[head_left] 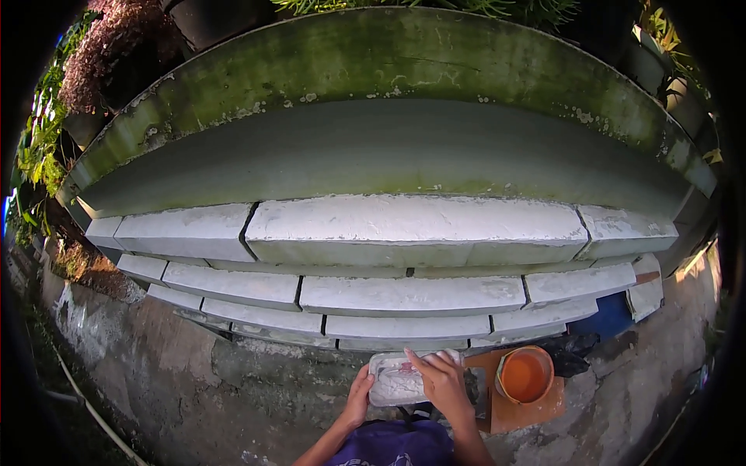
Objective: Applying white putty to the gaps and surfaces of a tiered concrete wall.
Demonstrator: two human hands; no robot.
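Note:
At the lower middle, my left hand (359, 396) grips the left end of a shallow, pale rectangular tray (388, 380) smeared with white paste. My right hand (443, 382) is over the tray's right part, index finger angled toward the far rim and the other fingers curled; a small pinkish thing shows beside them, too hidden to name. Just right of the tray, an orange-filled bucket (524, 374) stands on a brown board (536, 412).
Stepped, white-topped block ledges (412, 291) span the view below a curved, mossy planter wall (388, 54) with plants. A dark crumpled bag (575, 349) and blue panel (606, 314) lie at right. Stained concrete ground (132, 349) surrounds the steps; a pale pipe (85, 404) runs along the left.

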